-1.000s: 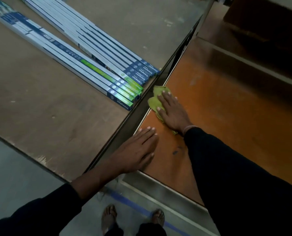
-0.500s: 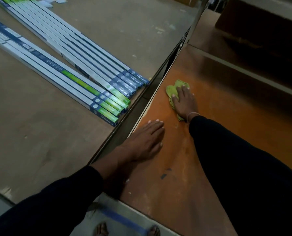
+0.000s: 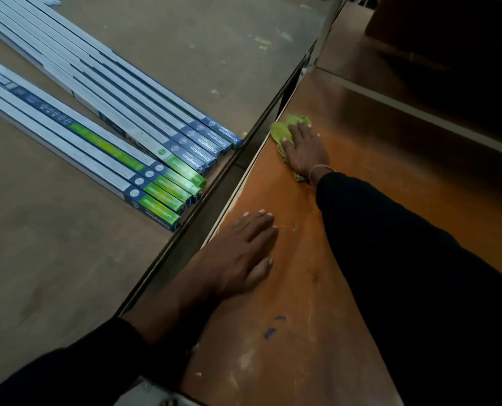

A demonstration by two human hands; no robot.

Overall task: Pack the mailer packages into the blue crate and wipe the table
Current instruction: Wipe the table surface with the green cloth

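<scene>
My right hand (image 3: pixel 304 152) presses flat on a yellow-green cloth (image 3: pixel 282 131) lying on the orange-brown table (image 3: pixel 346 230), close to the table's left edge. Part of the cloth sticks out beyond my fingers; the rest is hidden under my palm. My left hand (image 3: pixel 241 253) rests flat on the same table nearer to me, fingers spread, holding nothing. No mailer packages or blue crate are in view.
A grey-brown table (image 3: pixel 68 259) to the left carries several long blue-and-green Crompton tube boxes (image 3: pixel 156 159) reaching its right edge. A narrow dark gap (image 3: pixel 238 183) separates the two tables. A raised shelf (image 3: pixel 419 92) with a dark box stands at the far right.
My right hand has pushed the cloth farther away along the table's left edge. My left hand has slid fully onto the orange table and I have leaned closer.
</scene>
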